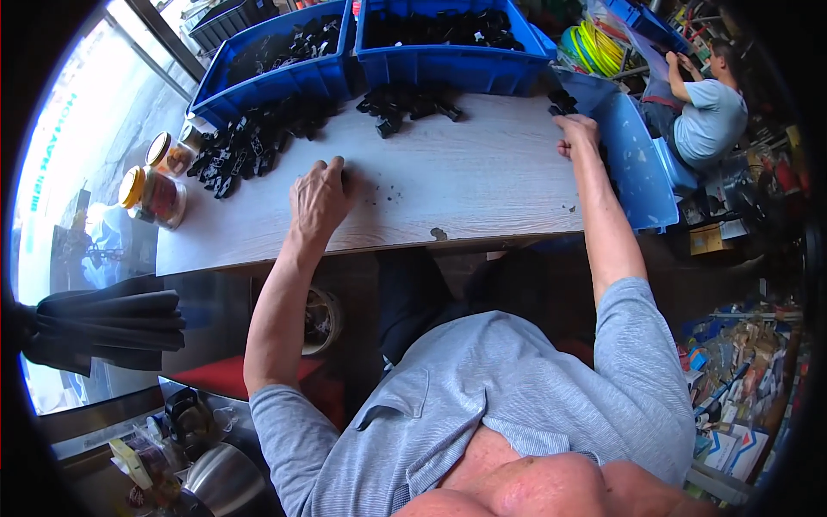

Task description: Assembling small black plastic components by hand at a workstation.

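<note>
My left hand (319, 196) rests on the wooden tabletop with its fingers curled. A small black part (346, 178) shows at its right side, by the thumb, mostly hidden by the fingers. Over the table's right end, my right hand (580, 136) is closed, its fingers bent in; what they hold, if anything, is hidden. Just beyond its fingertips are black parts (562, 102), and I cannot tell whether the hand touches them. Loose black plastic parts (245, 146) are heaped at the far left, and a smaller heap (405, 105) lies at the far middle.
Two blue crates (439, 67) of black parts stand along the table's far side. A lighter blue bin (637, 164) adjoins the right end. Two lidded jars (155, 196) stand at the left edge. Another person (711, 112) sits at the far right.
</note>
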Motion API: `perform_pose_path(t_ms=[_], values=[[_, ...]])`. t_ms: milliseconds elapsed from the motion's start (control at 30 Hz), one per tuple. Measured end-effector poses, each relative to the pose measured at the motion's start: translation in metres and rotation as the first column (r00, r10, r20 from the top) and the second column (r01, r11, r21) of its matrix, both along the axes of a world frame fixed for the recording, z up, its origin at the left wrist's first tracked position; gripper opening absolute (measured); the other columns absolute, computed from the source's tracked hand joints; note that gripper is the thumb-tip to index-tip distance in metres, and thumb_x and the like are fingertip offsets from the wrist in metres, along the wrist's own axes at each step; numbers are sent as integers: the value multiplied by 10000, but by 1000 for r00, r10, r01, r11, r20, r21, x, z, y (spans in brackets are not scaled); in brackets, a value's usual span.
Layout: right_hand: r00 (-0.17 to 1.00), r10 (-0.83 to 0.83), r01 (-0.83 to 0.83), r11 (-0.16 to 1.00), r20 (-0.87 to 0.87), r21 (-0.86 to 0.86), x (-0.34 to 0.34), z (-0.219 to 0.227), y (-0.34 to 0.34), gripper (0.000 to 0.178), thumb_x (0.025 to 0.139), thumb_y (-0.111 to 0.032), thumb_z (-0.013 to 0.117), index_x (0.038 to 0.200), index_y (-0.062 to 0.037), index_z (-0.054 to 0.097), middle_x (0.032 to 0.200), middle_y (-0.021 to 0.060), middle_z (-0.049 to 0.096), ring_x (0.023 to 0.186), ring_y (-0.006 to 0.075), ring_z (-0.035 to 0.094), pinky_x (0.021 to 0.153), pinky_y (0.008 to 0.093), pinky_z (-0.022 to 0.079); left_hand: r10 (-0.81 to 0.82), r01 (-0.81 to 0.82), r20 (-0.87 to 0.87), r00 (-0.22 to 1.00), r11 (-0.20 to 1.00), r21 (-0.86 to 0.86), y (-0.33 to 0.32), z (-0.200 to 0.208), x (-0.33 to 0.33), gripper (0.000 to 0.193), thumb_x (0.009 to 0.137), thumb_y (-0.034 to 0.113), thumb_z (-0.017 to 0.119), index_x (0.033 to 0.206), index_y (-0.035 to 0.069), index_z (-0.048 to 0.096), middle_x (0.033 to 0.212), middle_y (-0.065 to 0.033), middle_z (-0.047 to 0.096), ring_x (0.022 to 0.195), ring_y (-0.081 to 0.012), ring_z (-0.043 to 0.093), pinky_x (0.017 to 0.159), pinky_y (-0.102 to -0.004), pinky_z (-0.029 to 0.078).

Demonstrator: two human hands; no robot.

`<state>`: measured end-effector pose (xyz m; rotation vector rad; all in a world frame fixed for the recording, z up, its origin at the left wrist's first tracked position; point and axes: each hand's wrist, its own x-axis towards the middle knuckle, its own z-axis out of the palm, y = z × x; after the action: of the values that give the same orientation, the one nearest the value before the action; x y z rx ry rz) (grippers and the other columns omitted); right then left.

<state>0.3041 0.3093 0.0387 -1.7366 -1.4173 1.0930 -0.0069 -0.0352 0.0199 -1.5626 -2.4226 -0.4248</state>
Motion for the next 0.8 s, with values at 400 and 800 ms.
perform_pose_path(t_ms=[400, 800], values=[[997, -21, 29, 993, -70, 118, 2, 2, 11, 558, 853, -164, 757, 1378, -100, 579, 780, 117, 615, 512, 201, 588, 454, 364, 554, -130, 154, 237, 963, 985, -84, -20, 17, 15, 331, 858, 149, 701, 1179, 71, 703, 956, -188, 705, 901, -370, 691, 793, -462, 547], [915, 190, -271, 943, 355, 195, -16, -9, 56, 595, 844, -271, 749, 1406, -138, 603, 940, 148, 737, 493, 209, 632, 420, 343, 536, -201, 172, 84, 976, 949, 266, -3, -6, 51, 378, 893, 97, 700, 1267, 79, 645, 1167, -105, 683, 1034, -316, 616, 837, -421, 553]])
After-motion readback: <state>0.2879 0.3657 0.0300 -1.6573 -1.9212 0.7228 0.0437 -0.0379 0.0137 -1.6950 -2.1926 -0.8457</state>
